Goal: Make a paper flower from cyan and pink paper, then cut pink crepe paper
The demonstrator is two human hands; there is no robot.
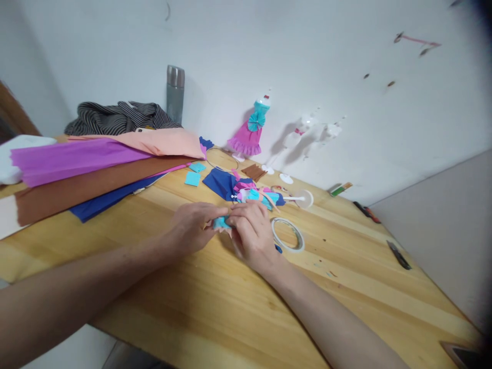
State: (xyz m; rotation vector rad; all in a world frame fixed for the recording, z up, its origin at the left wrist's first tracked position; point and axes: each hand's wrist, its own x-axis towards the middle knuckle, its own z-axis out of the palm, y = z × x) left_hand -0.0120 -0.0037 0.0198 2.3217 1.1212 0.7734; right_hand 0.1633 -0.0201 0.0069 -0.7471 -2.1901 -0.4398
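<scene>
My left hand (196, 225) and my right hand (251, 233) meet above the wooden table, both closed on a small piece of light blue crepe paper (221, 222). A pale peach frilled edge shows below the blue. My fingers cover most of the piece. Just beyond my hands lies a small white dress form (294, 199) on its side, wrapped in light blue paper with a peach strip. Dark blue paper (220, 183) and magenta scraps lie against it. To the right of my right hand is a roll of tape (287, 234).
Long crepe paper sheets, purple (77, 159) and brown (92, 187) among them, spread at left. A grey flask (176, 95) and striped cloth (119, 117) stand behind. A dressed form (251, 128) and two bare forms (306, 123) stand by the wall. A cutter (398, 254) lies right.
</scene>
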